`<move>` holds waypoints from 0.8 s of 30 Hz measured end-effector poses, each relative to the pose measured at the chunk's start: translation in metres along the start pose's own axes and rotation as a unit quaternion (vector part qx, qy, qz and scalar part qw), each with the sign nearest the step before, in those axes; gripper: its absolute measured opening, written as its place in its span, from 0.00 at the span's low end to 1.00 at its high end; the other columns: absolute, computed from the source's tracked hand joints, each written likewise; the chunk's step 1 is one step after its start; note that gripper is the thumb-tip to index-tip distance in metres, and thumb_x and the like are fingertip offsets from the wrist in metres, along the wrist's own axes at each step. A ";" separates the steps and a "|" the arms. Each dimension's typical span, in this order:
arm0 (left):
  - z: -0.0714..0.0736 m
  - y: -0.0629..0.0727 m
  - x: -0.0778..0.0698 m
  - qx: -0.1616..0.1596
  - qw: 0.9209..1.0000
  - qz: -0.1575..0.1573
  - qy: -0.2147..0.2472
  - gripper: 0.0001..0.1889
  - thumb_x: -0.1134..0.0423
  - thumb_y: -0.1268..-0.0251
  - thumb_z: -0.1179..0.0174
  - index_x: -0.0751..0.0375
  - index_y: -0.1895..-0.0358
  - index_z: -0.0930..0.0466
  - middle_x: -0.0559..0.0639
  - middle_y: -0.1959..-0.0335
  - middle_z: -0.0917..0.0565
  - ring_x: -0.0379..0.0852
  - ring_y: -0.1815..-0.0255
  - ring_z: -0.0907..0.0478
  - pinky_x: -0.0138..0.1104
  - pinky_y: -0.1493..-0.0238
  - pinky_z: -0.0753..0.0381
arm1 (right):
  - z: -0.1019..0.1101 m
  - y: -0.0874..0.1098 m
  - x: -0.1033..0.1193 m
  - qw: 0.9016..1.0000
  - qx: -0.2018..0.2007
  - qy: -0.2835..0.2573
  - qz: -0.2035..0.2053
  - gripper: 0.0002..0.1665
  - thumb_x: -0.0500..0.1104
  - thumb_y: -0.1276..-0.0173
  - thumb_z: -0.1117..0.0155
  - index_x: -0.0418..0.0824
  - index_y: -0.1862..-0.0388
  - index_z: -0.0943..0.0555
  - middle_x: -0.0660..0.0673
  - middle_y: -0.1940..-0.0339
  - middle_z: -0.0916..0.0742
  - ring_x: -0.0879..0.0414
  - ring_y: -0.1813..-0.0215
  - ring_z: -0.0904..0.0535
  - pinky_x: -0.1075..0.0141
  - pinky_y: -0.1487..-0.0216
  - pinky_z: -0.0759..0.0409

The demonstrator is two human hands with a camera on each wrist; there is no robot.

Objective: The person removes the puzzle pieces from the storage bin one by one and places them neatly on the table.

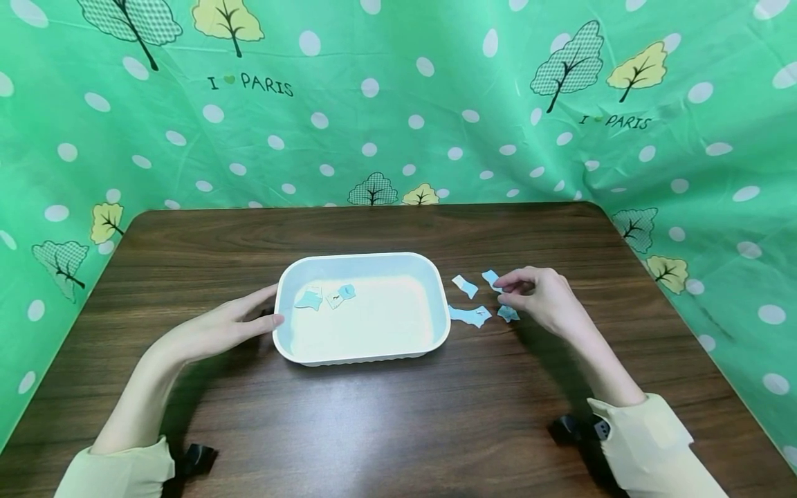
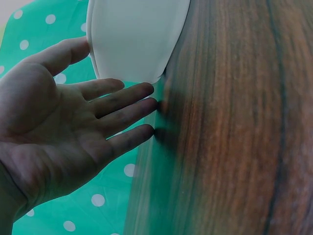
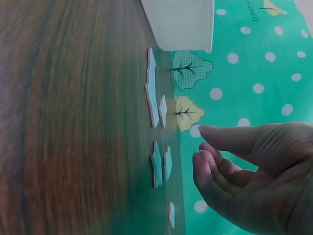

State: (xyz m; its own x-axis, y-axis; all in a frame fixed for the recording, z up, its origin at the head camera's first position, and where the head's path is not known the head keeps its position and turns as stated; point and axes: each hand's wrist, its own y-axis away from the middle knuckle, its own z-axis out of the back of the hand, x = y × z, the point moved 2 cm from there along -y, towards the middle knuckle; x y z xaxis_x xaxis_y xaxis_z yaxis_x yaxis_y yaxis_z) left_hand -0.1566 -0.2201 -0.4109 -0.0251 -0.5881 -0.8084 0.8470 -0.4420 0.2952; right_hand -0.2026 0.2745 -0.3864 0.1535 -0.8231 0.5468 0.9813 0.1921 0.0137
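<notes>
While touching the white tray (image 1: 380,325) with straight-fingered left hand (image 1: 219,326), partly hides blue pieces (image 1: 472,316) beside it with right hand (image 1: 542,296), parted at fingertips; shows four from above, five from right wrist.

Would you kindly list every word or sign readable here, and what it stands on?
"I (heart) PARIS": cloth, upper left, head view.
"I (heart) PARIS": cloth, upper right, head view.
"PARIS": cloth, right wrist view; the part before it is blurred.
Marks on some pieces: too small to read.
</notes>
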 end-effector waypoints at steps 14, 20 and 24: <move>0.000 0.001 0.001 -0.001 1.000 0.002 0.001 0.36 0.41 0.22 0.46 0.38 0.17 0.48 0.47 0.23 0.31 0.50 0.25 0.35 0.27 0.36 0.30 | -0.005 -0.008 0.026 1.000 -0.020 -0.018 0.011 0.11 0.39 0.33 0.28 0.42 0.52 0.10 0.45 0.61 0.10 0.53 0.61 0.18 0.70 0.64 0.22; 0.000 0.000 0.000 -0.001 1.000 0.004 -0.004 0.36 0.41 0.22 0.46 0.37 0.17 0.48 0.46 0.22 0.32 0.50 0.23 0.37 0.41 0.31 0.30 | -0.008 -0.011 0.037 0.999 -0.031 -0.031 0.020 0.09 0.39 0.33 0.27 0.45 0.54 0.10 0.46 0.62 0.10 0.55 0.62 0.19 0.71 0.63 0.22; 0.000 0.000 0.000 -0.001 1.000 0.004 -0.005 0.36 0.42 0.22 0.46 0.37 0.17 0.48 0.46 0.22 0.31 0.50 0.24 0.35 0.33 0.34 0.30 | -0.008 -0.013 0.044 0.998 -0.033 -0.038 0.026 0.09 0.39 0.33 0.27 0.45 0.54 0.10 0.47 0.61 0.11 0.55 0.60 0.19 0.71 0.62 0.22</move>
State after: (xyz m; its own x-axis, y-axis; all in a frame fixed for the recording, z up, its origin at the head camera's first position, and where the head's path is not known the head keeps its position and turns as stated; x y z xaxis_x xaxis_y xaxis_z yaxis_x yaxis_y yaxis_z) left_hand -0.1563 -0.2204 -0.4109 -0.0233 -0.5979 -0.8012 0.8487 -0.4354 0.3002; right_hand -0.2077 0.2312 -0.3696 0.1984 -0.7690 0.6077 0.9780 0.1960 -0.0713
